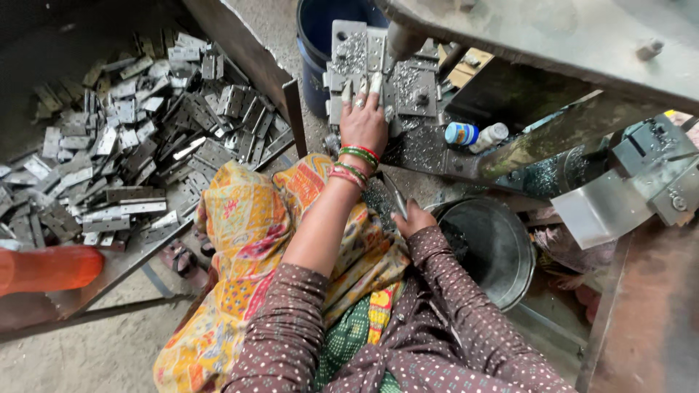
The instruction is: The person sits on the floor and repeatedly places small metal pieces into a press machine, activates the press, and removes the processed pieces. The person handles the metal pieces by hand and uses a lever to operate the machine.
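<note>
My left hand (362, 120) reaches forward and lies flat on a grey metal hinge plate (351, 45), holding it down on the machine's work table (415, 91). Coloured bangles ring that wrist. A drill spindle (402, 40) hangs just right of the fingertips. Metal shavings cover the plate and table. My right hand (413, 218) is drawn back near my lap, fingers closed around the end of a thin dark metal rod (393, 193).
A big heap of grey hinges (131, 131) fills a sloped tray at left. A blue bucket (320, 29) stands behind the table. A dark metal bowl (499, 247) sits by my right hand. Two small bottles (473, 135) lie near the machine. An orange object (47, 269) is at lower left.
</note>
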